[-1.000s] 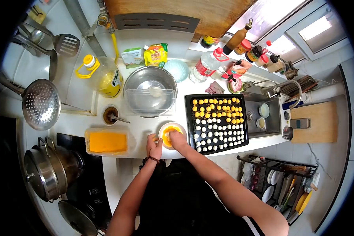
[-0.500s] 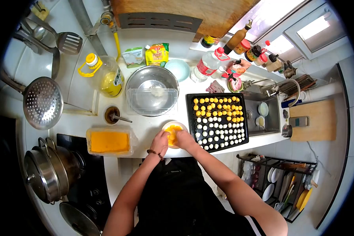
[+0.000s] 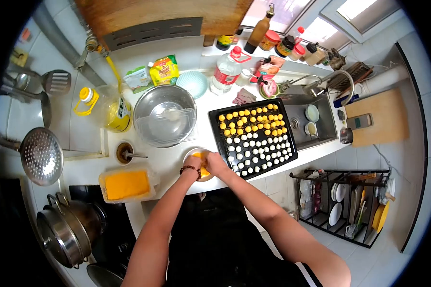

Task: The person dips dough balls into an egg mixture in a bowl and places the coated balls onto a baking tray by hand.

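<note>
Both bare hands meet over a small round pale bowl (image 3: 188,153) at the near edge of the white bench (image 3: 165,160), the left hand (image 3: 194,162) and right hand (image 3: 216,164) curled close together with fingertips turned inward. Their fingers are hidden, so I cannot tell whether either grips anything. Soft orange filling (image 3: 204,172) lies in the bowl beneath them, moist and lumpy. A bracelet (image 3: 190,168) of round, dark reddish beads circles the left wrist. To the left, a smooth, flat-topped orange slab (image 3: 127,185) fills a clear rectangular plastic container. To the right, a black rectangular tray (image 3: 244,107) carries rows of round yellow balls (image 3: 232,131) and smaller matte white balls (image 3: 239,156). Behind the hands, a clear plastic lid (image 3: 179,126) rests across a shiny steel basin (image 3: 151,101). A glossy yellow pouch (image 3: 164,71) bears red lettering, and a clear red-capped bottle (image 3: 225,76) wears a red label with white characters; both are too small to read, as is the label on the plastic oil jug (image 3: 115,112).
</note>
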`<state>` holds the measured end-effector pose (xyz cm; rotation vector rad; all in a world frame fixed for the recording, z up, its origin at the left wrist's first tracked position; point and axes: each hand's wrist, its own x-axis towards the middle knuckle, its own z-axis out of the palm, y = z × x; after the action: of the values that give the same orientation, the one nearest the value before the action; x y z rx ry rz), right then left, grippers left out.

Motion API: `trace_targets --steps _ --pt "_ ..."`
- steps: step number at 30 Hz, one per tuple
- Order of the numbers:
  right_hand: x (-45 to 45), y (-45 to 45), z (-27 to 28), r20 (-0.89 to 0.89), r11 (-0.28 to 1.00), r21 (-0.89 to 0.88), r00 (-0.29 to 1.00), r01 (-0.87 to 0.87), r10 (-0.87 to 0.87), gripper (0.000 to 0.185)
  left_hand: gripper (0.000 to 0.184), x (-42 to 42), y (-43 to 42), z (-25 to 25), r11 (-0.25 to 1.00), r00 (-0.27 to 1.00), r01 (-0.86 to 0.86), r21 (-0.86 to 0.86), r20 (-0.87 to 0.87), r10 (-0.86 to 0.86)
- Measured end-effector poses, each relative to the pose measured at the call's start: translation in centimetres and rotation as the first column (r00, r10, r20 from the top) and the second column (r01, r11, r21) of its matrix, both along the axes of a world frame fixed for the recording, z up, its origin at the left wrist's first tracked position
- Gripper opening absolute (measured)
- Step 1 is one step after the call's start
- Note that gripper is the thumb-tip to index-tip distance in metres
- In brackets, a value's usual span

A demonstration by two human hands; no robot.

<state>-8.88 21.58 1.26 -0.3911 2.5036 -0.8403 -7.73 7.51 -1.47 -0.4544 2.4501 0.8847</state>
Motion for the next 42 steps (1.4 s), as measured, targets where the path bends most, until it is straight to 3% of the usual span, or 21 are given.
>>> trace_targets --steps 2,3,4,6,7,10,11,15,17,21,24,26,28,29,32,34,36,38,40,41,42 --pt "0.4 0.1 1.0 -0.099 1.000 0.027 0.995 -0.012 0.015 0.019 0.014 0.2 -1.7 -3.1 0.853 0.858 0.477 -0.210 -0.099 -0.504" --pt "0.6 0.1 1.3 -0.107 1.000 0.014 0.994 0.015 -0.013 0.018 0.026 0.7 -2.3 -2.9 0.928 0.906 0.363 -0.078 -0.201 -0.371" --pt "0.9 0.1 1.6 -0.115 0.999 0.001 0.993 0.041 -0.040 0.018 0.026 1.1 -2.5 -2.8 0.926 0.905 0.370 -0.080 -0.194 -0.379" --pt "1.2 0.0 2.9 -0.040 0.995 0.058 0.996 0.077 -0.075 0.018 0.029 1.5 -2.9 -2.9 0.961 0.981 0.144 0.237 -0.160 -0.108" --pt "1.3 -0.1 3.4 0.035 0.988 0.121 0.994 0.098 -0.102 0.020 0.031 2.1 -2.8 -3.4 0.970 0.931 0.237 0.045 -0.296 -0.214" --pt "1.8 -0.8 2.0 0.024 0.996 0.085 0.999 0.020 -0.023 0.021 0.029 2.3 -1.8 -4.3 0.955 0.900 0.283 -0.088 -0.322 -0.296" --pt "1.8 -1.0 -0.9 0.037 0.996 0.082 0.999 0.022 -0.026 0.022 0.026 1.6 -1.3 -3.7 0.920 0.900 0.370 -0.129 -0.198 -0.389" --pt "1.6 -1.3 -1.4 0.014 0.992 0.065 0.994 0.111 -0.112 0.016 0.023 2.0 -1.6 -4.5 0.910 0.895 0.379 -0.167 -0.184 -0.406" --pt "1.1 -0.6 1.3 0.061 0.984 -0.072 0.985 0.166 -0.162 0.021 0.024 2.9 -2.4 -1.8 0.981 0.970 0.053 0.186 -0.243 -0.006" --pt "0.9 -1.6 3.6 0.146 0.981 0.179 0.984 0.077 -0.104 0.025 0.023 2.5 -2.6 -1.9 0.981 0.924 0.171 0.093 -0.361 -0.126" --pt "0.9 -2.1 1.3 0.123 0.988 0.149 0.991 0.037 -0.056 0.024 0.016 1.1 -0.9 -2.9 0.955 0.941 0.258 -0.148 -0.183 -0.283" --pt "0.8 -1.9 0.2 0.149 0.987 0.125 0.982 0.099 -0.117 0.025 0.015 1.7 -1.0 -4.1 0.984 0.949 0.142 -0.103 -0.268 -0.165" --pt "0.6 -1.6 0.1 0.174 0.981 0.101 0.968 0.163 -0.179 0.027 0.015 1.4 -1.2 -4.1 0.992 0.994 0.034 0.125 -0.112 -0.020" --pt "0.7 -1.3 0.0 0.157 0.975 0.008 0.962 0.223 -0.222 0.029 0.019 2.2 -1.3 -5.3 0.993 0.967 -0.047 0.108 -0.245 0.072" --pt "1.1 -0.9 2.5 0.124 0.955 -0.091 0.955 0.281 -0.269 0.033 0.023 2.3 -2.3 -1.9 0.957 0.968 -0.046 0.288 -0.225 0.115" --pt "1.1 -1.1 2.8 0.065 0.963 -0.082 0.966 0.256 -0.251 0.030 0.023 2.6 -2.0 -1.0 0.976 0.954 -0.033 0.217 -0.285 0.096" --pt "1.2 -1.5 0.6 0.104 0.983 0.033 0.978 0.180 -0.182 0.026 0.020 2.6 -1.7 -0.3 0.966 0.914 0.254 -0.055 -0.311 -0.259" --pt "1.5 -2.1 -2.4 0.065 0.991 0.094 0.993 0.095 -0.101 0.024 0.023 2.2 -0.9 -1.3 0.979 0.954 0.178 -0.096 -0.229 -0.196" --pt "1.5 -1.7 -2.7 0.050 0.991 0.086 0.993 0.104 -0.108 0.024 0.027 1.6 -1.1 -2.6 0.990 0.998 0.038 0.133 0.049 -0.045" --pt "1.5 -1.6 -1.8 0.072 0.988 0.028 0.986 0.152 -0.154 0.025 0.028 2.3 -1.6 -8.7 0.970 0.996 -0.091 0.226 0.023 0.088" --pt "1.4 -1.5 -1.0 0.097 0.979 -0.029 0.976 0.201 -0.197 0.027 0.028 2.5 -2.2 -8.2 0.970 0.996 -0.088 0.227 0.020 0.085"
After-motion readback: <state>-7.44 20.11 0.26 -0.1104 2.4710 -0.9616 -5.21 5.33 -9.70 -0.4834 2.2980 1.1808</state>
